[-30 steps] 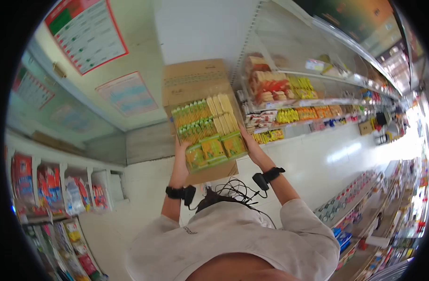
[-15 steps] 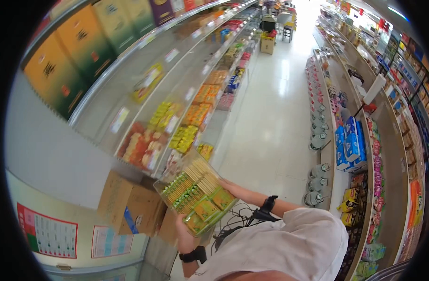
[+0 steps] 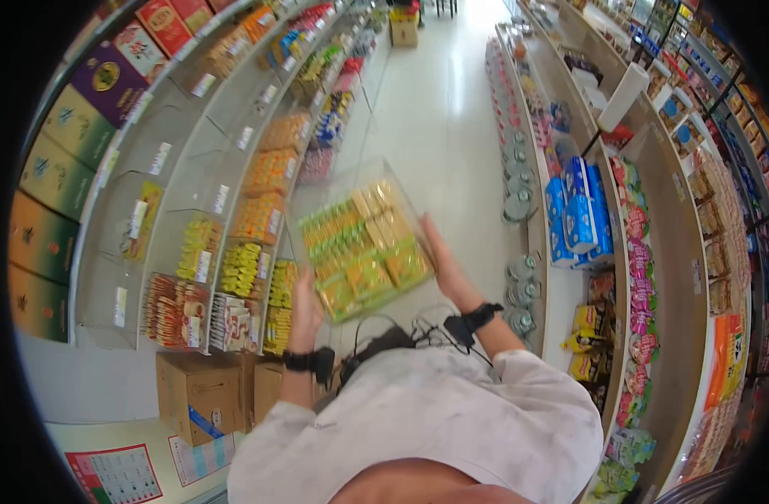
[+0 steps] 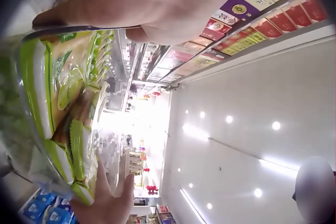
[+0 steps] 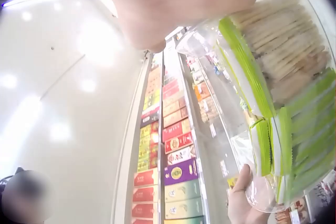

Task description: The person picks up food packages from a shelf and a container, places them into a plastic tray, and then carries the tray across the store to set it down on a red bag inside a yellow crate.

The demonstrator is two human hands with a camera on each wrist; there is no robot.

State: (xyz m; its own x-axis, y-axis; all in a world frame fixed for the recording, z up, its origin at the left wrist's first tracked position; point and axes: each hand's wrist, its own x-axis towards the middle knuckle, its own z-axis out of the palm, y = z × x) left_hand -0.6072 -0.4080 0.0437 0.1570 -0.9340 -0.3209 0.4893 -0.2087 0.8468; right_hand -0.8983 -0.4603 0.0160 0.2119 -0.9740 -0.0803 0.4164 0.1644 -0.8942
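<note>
A clear plastic bin (image 3: 363, 244) full of green and yellow snack packets is held in front of the body in the head view. The left hand (image 3: 306, 307) grips its left side and the right hand (image 3: 443, 265) its right side. In the left wrist view, the left hand (image 4: 152, 3) has its thumb over the rim of the bin (image 4: 58, 98), with the right hand (image 4: 107, 203) across from it. The right wrist view has the right hand (image 5: 178, 3) against the bin (image 5: 283, 92), and the left hand (image 5: 244, 200) at the far side.
Shelving with snack bins (image 3: 174, 311) runs along the left, gift boxes (image 3: 40, 244) above it. Cardboard boxes (image 3: 201, 391) stand on the lower left. At right are glass jars (image 3: 519, 202) and a shelf with blue packs (image 3: 579, 214). An aisle floor (image 3: 426, 101) lies between.
The person has turned away from the cardboard boxes and wall posters toward the shelves and aisle, carrying the bin along. Both hands still hold it; the bin has lifted off the open cardboard box.
</note>
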